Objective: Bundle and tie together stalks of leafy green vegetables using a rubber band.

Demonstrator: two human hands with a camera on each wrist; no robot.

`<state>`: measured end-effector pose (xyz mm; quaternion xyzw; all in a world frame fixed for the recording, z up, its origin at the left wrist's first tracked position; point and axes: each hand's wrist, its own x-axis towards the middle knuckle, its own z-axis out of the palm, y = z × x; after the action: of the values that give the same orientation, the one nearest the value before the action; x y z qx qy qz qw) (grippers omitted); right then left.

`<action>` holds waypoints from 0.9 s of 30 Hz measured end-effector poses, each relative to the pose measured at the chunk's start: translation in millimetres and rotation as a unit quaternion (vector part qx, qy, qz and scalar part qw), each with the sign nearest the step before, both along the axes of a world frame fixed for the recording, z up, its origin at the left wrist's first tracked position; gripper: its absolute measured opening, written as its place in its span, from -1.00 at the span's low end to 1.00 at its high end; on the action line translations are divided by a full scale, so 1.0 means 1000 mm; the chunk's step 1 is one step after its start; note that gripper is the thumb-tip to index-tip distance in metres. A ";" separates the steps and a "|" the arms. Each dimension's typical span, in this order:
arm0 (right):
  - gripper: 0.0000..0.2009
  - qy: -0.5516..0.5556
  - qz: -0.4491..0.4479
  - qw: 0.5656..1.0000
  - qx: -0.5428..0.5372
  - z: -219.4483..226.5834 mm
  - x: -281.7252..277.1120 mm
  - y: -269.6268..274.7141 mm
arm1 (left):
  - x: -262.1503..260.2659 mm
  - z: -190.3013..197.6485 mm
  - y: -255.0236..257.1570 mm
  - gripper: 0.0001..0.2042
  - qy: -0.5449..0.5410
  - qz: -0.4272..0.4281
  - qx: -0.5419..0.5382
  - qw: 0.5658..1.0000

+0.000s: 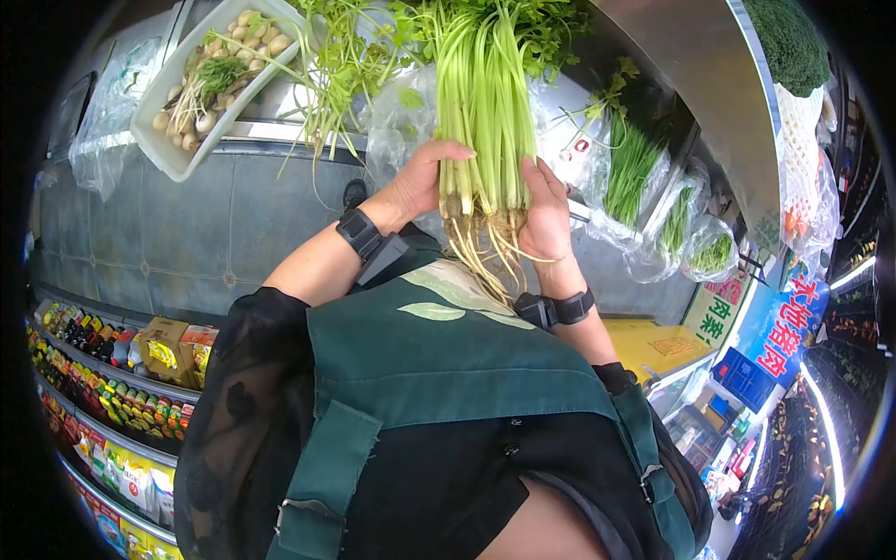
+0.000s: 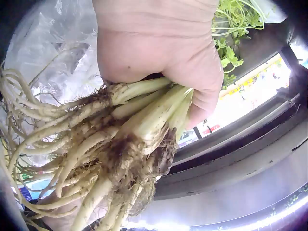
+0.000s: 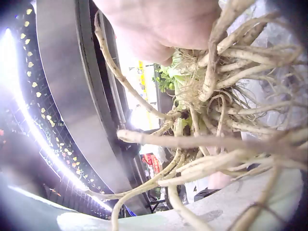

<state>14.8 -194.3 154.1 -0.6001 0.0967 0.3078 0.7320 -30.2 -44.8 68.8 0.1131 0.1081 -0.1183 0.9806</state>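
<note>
A thick bunch of celery (image 1: 485,103) with pale green stalks, leafy tops and long roots lies between the two hands in the head view. From the left, the left hand (image 1: 417,185) grips the stalks just above the roots, its thumb across the front. Opposite it, the right hand (image 1: 547,217) holds the bunch's other side, thumb along the stalks. Brown soil clings to the root crowns (image 2: 139,154) in the left wrist view. Tangled roots (image 3: 231,110) cover much of the right wrist view, partly hiding the right hand's fingers.
A white tub (image 1: 175,159) of small round pale vegetables stands at the upper left, beside loose leafy greens (image 1: 341,65). Clear plastic (image 1: 397,131) lies beneath the celery. Bagged green stems (image 1: 635,177) sit on the right. Shelves of packaged goods (image 1: 121,392) are at the lower left.
</note>
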 end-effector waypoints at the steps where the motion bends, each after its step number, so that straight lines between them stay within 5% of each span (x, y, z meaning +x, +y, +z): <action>1: -0.69 0.000 0.000 1.000 0.000 0.001 0.000 0.000 | 0.000 -0.001 0.000 -0.57 -0.004 -0.002 -0.007 1.000; 7: -0.48 -0.048 0.114 0.990 -0.070 -0.002 0.002 -0.003 | 0.006 -0.001 -0.006 -0.60 -0.007 0.005 0.026 1.000; 9: -0.20 -0.238 0.276 0.883 -0.295 0.006 -0.002 0.000 | 0.009 -0.001 -0.014 -0.61 -0.011 0.009 0.043 0.999; 10: 0.04 -0.228 0.317 0.875 -0.284 0.018 -0.001 0.008 | 0.011 0.000 -0.016 -0.60 -0.014 0.014 0.060 0.998; 11: 0.04 -0.230 0.314 0.876 -0.285 0.015 -0.003 0.008 | 0.012 0.000 -0.016 -0.60 -0.016 0.012 0.061 0.998; 13: 0.13 -0.316 0.377 0.756 -0.432 0.005 -0.007 0.008 | 0.013 0.002 -0.016 -0.59 -0.010 -0.019 0.093 0.995; 24: 0.12 -0.359 0.413 0.718 -0.431 0.016 -0.004 0.006 | 0.007 -0.002 -0.017 -0.57 -0.007 -0.014 0.123 0.992; 26: -0.11 -0.284 0.396 0.800 -0.350 0.038 0.005 0.007 | 0.008 -0.012 -0.016 -0.55 -0.004 -0.018 0.024 1.000; 27: -0.11 -0.283 0.394 0.801 -0.350 0.036 0.007 0.002 | 0.007 -0.018 -0.014 -0.55 -0.004 -0.021 0.024 0.999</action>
<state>22.0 -192.0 190.1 -0.8624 -0.2584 0.3313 0.2823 -23.4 -59.1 51.2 0.1396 0.1051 -0.1353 0.9753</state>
